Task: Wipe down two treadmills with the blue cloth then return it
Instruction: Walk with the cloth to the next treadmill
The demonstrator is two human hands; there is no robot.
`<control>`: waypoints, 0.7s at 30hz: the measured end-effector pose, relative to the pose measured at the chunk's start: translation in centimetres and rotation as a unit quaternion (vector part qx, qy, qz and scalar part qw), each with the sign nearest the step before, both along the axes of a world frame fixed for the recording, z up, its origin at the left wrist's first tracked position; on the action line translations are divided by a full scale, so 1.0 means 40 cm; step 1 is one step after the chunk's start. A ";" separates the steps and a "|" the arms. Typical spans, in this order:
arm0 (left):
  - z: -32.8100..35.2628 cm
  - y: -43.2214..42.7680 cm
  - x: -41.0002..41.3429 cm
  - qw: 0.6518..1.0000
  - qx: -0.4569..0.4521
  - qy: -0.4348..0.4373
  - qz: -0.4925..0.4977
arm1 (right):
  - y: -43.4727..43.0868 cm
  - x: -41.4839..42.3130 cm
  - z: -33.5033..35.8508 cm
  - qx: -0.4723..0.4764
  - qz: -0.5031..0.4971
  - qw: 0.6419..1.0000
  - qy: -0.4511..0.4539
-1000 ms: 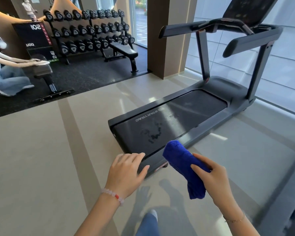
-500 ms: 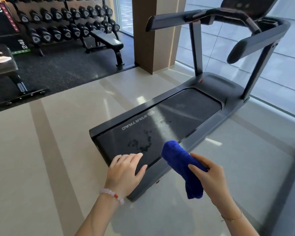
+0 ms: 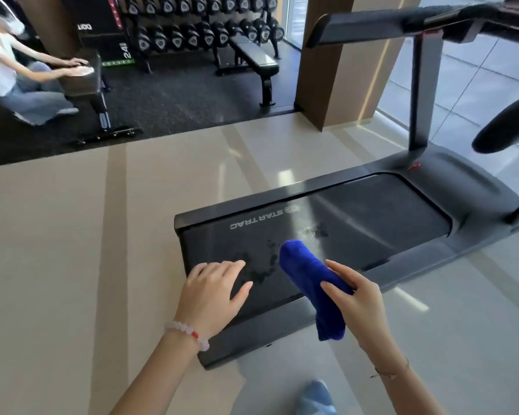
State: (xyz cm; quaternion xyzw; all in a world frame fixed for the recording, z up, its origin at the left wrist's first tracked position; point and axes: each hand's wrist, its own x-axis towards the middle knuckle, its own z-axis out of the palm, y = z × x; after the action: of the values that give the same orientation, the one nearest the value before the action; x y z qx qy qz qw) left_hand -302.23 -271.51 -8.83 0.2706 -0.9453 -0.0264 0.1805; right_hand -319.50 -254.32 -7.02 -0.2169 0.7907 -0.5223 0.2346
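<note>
A dark grey treadmill (image 3: 381, 211) stands on the pale floor ahead, its black belt marked with dark smudges near the rear end. My right hand (image 3: 360, 310) grips a folded blue cloth (image 3: 309, 274) in the air above the belt's rear right corner; the cloth's lower end hangs down. My left hand (image 3: 213, 292) hovers with relaxed, spread fingers over the belt's rear left part and holds nothing. Whether it touches the belt I cannot tell.
A brown pillar (image 3: 336, 61) stands behind the treadmill, windows to its right. On black matting at the back are a dumbbell rack (image 3: 198, 31), a flat bench (image 3: 252, 61) and a second bench (image 3: 87, 85) where a person (image 3: 9, 73) crouches. My foot (image 3: 315, 396) is below.
I have stepped closer to the treadmill's rear end and the view has swung left. Both hands now hang over the belt; the right still holds the cloth.
</note>
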 end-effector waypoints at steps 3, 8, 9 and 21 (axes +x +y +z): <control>-0.009 0.034 -0.078 0.999 0.011 -0.013 0.046 | -0.009 -0.112 -0.013 0.010 0.048 0.999 0.002; -0.033 0.085 -0.168 0.992 0.045 -0.025 0.118 | -0.032 -0.256 -0.025 0.039 0.125 0.991 0.010; -0.038 0.092 -0.179 0.990 0.051 -0.026 0.131 | -0.038 -0.276 -0.029 0.043 0.137 0.990 0.010; -0.159 0.081 -0.192 0.964 0.126 -0.055 0.228 | -0.187 -0.370 -0.155 0.101 0.216 0.971 -0.021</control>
State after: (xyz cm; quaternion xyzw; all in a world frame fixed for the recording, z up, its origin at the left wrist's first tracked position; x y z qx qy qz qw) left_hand -309.92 -268.27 -15.20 0.5002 -0.8563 -0.0882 0.0936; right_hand -334.28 -261.80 -13.23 -0.3470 0.7684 -0.3815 0.3791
